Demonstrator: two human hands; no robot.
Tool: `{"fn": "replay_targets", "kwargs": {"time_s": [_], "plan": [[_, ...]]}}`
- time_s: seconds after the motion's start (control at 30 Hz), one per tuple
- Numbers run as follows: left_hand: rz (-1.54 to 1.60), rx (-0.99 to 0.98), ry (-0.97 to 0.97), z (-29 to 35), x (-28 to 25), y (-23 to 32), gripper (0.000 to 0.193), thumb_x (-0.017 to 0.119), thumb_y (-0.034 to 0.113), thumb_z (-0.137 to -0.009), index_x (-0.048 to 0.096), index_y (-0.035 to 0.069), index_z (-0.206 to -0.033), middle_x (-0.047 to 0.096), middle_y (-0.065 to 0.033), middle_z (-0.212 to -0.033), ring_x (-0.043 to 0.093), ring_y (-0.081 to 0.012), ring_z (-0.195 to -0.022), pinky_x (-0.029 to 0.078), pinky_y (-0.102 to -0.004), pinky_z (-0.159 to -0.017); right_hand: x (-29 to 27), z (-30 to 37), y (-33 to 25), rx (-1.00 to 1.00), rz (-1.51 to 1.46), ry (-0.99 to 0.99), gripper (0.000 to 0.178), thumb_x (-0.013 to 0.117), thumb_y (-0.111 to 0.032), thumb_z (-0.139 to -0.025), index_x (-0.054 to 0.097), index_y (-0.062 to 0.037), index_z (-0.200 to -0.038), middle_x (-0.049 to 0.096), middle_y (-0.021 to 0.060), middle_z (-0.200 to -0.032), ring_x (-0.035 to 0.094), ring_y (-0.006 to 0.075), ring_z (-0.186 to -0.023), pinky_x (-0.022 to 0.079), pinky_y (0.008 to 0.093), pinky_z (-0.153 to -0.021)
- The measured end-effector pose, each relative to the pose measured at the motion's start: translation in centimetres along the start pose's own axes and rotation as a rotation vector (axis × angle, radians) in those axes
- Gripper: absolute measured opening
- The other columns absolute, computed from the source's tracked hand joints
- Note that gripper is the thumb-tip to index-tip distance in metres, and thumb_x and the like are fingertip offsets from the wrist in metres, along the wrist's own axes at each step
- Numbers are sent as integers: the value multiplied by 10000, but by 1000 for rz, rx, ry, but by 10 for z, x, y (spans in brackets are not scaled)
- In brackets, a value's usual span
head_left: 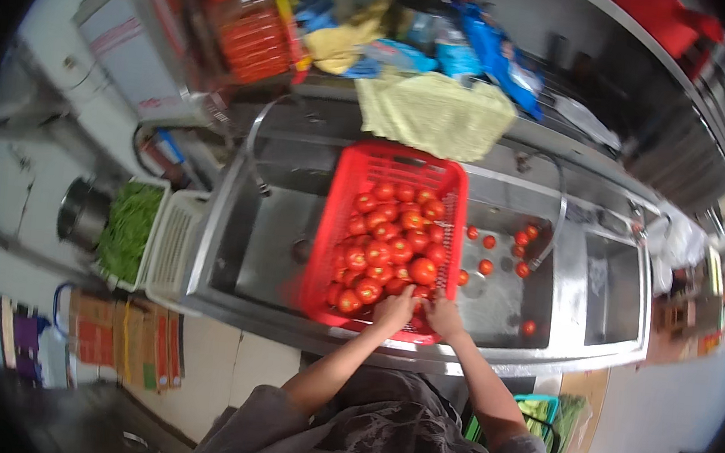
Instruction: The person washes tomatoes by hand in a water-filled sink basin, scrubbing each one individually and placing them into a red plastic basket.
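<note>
A red plastic basket (319, 257) straddles the divider of a steel sink, heaped with red tomatoes (401, 249). Both of my hands reach over its near rim, toward the near right corner. My left hand (394, 311) has its fingers bent among the tomatoes there, closed about one. Close beside it, my right hand (443, 315) curls its fingers over a tomato from the right. The fingertips of both are partly hidden by the fruit. Several loose tomatoes (486, 266) lie in the right basin (502, 312), apart from my hands.
Curved faucets (254, 135) stand behind the left basin (270, 244) and right basin. A yellow-green cloth (437, 112) hangs off the back ledge. Left of the sink are a white crate (176, 240) and leafy greens (129, 228). A smaller basin (611, 291) lies far right.
</note>
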State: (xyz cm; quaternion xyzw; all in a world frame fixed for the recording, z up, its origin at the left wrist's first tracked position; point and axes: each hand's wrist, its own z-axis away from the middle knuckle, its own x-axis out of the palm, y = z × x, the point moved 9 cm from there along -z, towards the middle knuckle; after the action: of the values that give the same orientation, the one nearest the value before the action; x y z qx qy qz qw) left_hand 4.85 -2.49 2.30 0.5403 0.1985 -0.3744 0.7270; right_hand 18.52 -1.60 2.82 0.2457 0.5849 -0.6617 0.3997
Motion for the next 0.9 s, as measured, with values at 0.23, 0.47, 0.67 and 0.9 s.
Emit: {"fn": "replay_targets", "kwargs": {"time_s": [0.23,0.47,0.67,0.9], "plan": [[125,5,160,8,-16,12,357,523,368,-937,440,172,-1223,656,-232,-744,641,-457,-734,486,-580,-644,-20,4,-16,-2,-81,124,296,612,-214,-895,519,-24,-1101,648,256,-756,647,442,-740,506,503,-631],[395,280,268,7,-16,93,174,543,238,-943,569,124,-1072,656,-197,-768,648,-408,-716,488,-506,-585,-78,31,3,-33,-338,305,148,562,-144,-920,586,-68,-1044,643,204,-695,662,369,-654,507,435,-585],[450,375,168,-4,39,175,165,551,187,-945,590,76,-1061,682,-152,-796,688,-316,-752,517,-406,-634,-110,50,109,112,-409,289,155,557,-148,-931,609,-61,-1048,619,114,-612,600,174,-508,457,331,-496],[680,80,-181,-44,203,174,175,551,201,-958,610,75,-1064,623,-55,-743,632,-158,-684,482,-292,-605,-113,72,269,347,-597,240,160,534,-185,-962,616,-79,-1050,618,45,-621,577,106,-490,469,278,-478]]}}
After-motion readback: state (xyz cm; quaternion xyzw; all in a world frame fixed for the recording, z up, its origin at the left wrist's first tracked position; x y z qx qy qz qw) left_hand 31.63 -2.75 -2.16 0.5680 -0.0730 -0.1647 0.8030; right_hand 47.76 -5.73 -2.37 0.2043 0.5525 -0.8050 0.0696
